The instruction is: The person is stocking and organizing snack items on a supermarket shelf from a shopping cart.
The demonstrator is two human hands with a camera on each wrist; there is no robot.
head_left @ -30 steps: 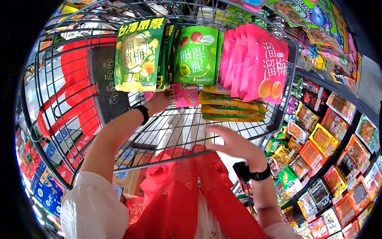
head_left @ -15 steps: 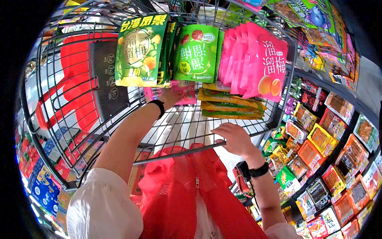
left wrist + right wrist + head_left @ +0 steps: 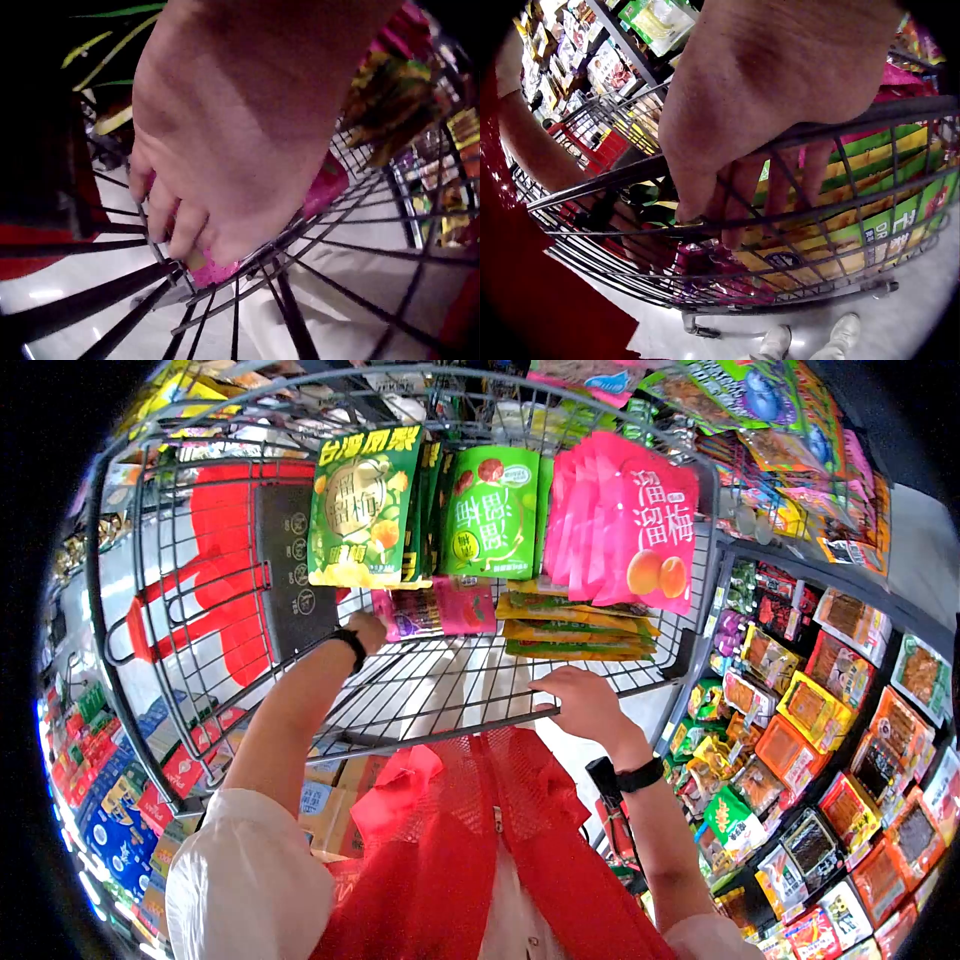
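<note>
My left hand [image 3: 367,630] is at the left end of the pink packets [image 3: 468,607] lying flat on the cart floor. In the left wrist view its fingers curl down and pinch the edge of a pink packet [image 3: 214,271]. My right hand [image 3: 585,705] grips the near rim of the wire cart [image 3: 430,735], its fingers hanging inside the basket. Beside the pink packets lies a stack of yellow-green packets [image 3: 580,635]. Behind them stand dark green pouches [image 3: 362,510], bright green pouches [image 3: 490,515] and a row of pink pouches [image 3: 660,520].
A black panel [image 3: 290,575] stands at the cart's left, near a red seat flap [image 3: 225,580]. Shelves of packaged snacks [image 3: 830,760] run along the right side. Boxes [image 3: 125,820] are at the lower left.
My left hand moved right over the pink packets, then back left to their end, uncovering them. My right hand came down from above the near rim onto it.
</note>
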